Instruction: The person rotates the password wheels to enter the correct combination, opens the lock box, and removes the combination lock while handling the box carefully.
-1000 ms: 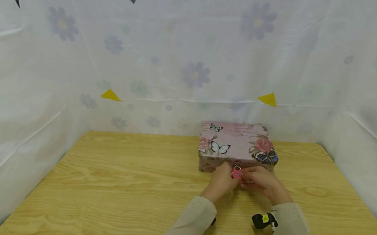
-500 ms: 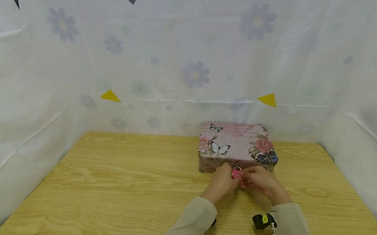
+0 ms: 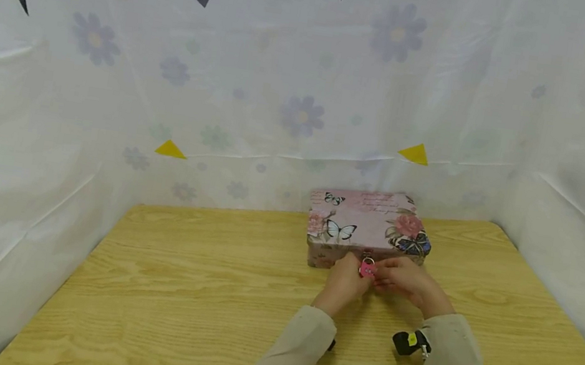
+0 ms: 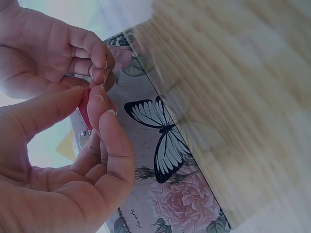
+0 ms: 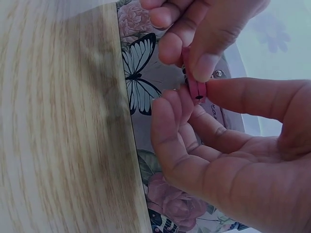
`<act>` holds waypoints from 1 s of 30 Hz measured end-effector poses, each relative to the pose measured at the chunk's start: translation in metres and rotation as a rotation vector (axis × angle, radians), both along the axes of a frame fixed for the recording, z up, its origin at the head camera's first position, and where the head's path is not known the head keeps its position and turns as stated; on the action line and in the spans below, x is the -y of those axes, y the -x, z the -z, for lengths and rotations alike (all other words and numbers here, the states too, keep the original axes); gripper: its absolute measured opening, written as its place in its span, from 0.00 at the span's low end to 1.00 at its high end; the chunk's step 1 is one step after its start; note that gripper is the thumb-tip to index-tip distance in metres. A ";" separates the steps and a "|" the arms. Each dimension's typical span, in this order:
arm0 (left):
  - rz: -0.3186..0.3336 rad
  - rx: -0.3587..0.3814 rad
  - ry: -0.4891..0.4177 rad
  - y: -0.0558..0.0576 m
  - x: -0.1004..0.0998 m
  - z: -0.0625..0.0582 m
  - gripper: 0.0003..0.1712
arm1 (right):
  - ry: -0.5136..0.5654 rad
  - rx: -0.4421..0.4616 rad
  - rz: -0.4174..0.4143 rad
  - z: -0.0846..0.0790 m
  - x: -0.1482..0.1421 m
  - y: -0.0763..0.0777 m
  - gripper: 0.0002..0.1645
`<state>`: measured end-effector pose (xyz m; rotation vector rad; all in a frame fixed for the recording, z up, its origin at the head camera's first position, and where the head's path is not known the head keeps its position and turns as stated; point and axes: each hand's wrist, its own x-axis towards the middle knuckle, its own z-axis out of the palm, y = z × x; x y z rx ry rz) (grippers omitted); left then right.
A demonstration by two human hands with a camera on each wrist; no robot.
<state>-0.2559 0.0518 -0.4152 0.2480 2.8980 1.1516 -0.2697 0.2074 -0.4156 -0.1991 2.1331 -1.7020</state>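
Observation:
A small pink padlock (image 3: 367,269) with a silver shackle hangs at the front of a pink tin box (image 3: 366,219) printed with butterflies and roses. My left hand (image 3: 343,285) pinches the lock between thumb and fingers; in the left wrist view, only a strip of the padlock (image 4: 86,110) shows between them. From the other side my right hand (image 3: 408,280) grips it too. The right wrist view shows the padlock (image 5: 197,88) edge-on, with the right thumb (image 5: 243,97) against its edge and a dark notched edge beside the left fingers. The fingers hide most of its body.
The box stands at the back of a wood-grain table (image 3: 185,292), close to a pale flower-patterned curtain (image 3: 261,89). Similar sheeting hangs at both sides. A black wrist-worn device (image 3: 407,343) sits by the right sleeve.

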 end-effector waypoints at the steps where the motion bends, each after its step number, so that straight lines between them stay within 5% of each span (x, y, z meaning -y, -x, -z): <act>1: 0.000 0.002 -0.002 0.000 0.000 0.000 0.13 | -0.001 -0.002 -0.001 0.000 0.000 0.000 0.25; 30: -0.008 -0.023 0.034 -0.001 0.000 0.000 0.13 | 0.012 -0.021 0.011 -0.001 0.000 -0.001 0.24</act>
